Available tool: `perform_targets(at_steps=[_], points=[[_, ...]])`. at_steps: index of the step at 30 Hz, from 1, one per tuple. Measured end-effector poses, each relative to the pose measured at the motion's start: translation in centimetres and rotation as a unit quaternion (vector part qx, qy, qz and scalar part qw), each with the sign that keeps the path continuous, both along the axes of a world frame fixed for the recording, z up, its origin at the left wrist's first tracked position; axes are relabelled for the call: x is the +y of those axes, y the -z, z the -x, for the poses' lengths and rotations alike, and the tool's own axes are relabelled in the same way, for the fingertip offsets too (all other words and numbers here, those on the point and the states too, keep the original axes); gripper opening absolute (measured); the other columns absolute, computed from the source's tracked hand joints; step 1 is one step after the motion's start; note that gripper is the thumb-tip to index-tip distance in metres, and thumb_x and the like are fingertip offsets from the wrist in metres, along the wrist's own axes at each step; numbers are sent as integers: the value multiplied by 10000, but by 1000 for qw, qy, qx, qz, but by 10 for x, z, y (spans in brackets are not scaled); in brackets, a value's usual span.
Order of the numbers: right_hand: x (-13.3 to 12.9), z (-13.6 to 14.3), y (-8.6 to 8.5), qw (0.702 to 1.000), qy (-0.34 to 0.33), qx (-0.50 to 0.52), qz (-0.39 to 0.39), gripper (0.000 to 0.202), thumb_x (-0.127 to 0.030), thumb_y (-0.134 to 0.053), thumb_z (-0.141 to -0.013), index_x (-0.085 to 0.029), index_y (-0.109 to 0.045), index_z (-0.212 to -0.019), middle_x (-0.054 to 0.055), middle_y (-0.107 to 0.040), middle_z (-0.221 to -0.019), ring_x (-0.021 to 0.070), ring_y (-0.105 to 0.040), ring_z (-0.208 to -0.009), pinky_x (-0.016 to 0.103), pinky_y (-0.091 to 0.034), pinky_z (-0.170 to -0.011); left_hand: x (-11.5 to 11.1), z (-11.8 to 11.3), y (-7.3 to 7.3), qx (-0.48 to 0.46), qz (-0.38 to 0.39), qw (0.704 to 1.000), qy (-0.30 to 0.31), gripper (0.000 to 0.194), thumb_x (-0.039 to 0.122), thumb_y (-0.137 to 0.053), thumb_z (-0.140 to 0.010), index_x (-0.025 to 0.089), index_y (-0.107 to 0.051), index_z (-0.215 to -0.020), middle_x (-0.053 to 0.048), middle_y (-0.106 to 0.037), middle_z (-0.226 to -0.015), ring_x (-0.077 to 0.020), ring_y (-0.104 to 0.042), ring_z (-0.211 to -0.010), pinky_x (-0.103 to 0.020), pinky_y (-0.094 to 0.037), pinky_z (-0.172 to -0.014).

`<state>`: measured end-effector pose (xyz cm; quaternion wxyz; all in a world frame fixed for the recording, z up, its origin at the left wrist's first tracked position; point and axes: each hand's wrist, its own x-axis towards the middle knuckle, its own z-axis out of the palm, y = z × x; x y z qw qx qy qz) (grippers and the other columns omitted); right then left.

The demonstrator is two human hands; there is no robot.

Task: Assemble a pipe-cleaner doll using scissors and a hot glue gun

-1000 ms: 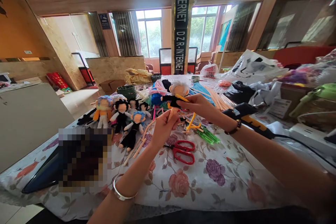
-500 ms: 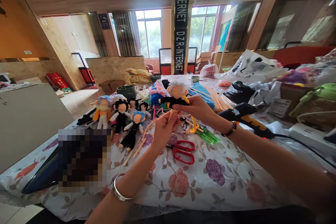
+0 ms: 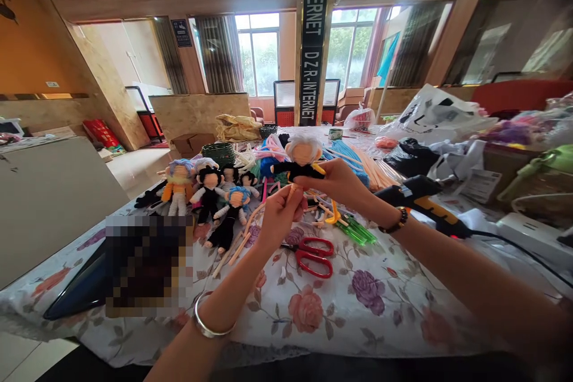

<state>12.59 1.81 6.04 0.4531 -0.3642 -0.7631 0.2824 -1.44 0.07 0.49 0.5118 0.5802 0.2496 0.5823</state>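
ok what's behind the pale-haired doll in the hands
Behind the pale-haired doll, pink strands show to picture left and light blue strands to picture right. Whatever lies directly behind its head and body is covered.

Lower body of the white-haired doll [image 3: 305, 151] was partly hidden by the left hand [image 3: 282, 215], pixelation obscured a dark object [image 3: 145, 268] at near left, and the near edge cropped the left forearm [image 3: 238, 279].
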Motion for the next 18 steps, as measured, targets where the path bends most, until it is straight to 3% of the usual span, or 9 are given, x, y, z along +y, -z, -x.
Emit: perform_targets(at_steps=[5, 9, 15, 18], points=[[1, 0, 1, 999, -5, -19, -30, 437, -488, -643, -713, -155, -458, -498, -42, -311, -513, 70, -260, -522, 233, -210, -465, 2, 1, -2, -32, 52, 998, 11, 501, 647, -592, -697, 154, -503, -671, 31, -482, -573, -20, -265, -401, -201, -158, -407], [5, -4, 4, 996, -87, -35, 9, 348, -486, -620, -742, -142, -620, -692, -6, -483, -619, 98, -383, -588, 239, -326, -531, 4, 5, -6, -43, 126, 991, 33, 641, 776, -454, -678, 142, -532, -624, 36, -392, -476, -31, -237, -381, -218, -114, -403], [7, -10, -3, 990, -111, -80, 23, 388, -464, -630, -739, -147, -689, -955, 17, -579, -711, 111, -426, -601, 245, -369, -540, 4, 8, -8, -73, 164, 981, 73, 597, 712, -504, -713, 124, -552, -623, 59, -317, -457, -20, -189, -376, -206, -122, -392], [6, -8, -6, 993, -82, -84, 4, 368, -457, -637, -730, -147, -701, -917, 12, -562, -669, 108, -409, -579, 240, -351, -514, 3, 8, -9, -98, 180, 973, 106, 565, 661, -502, -760, 121, -545, -597, 66, -282, -434, -18, -175, -366, -193, -125, -380]])
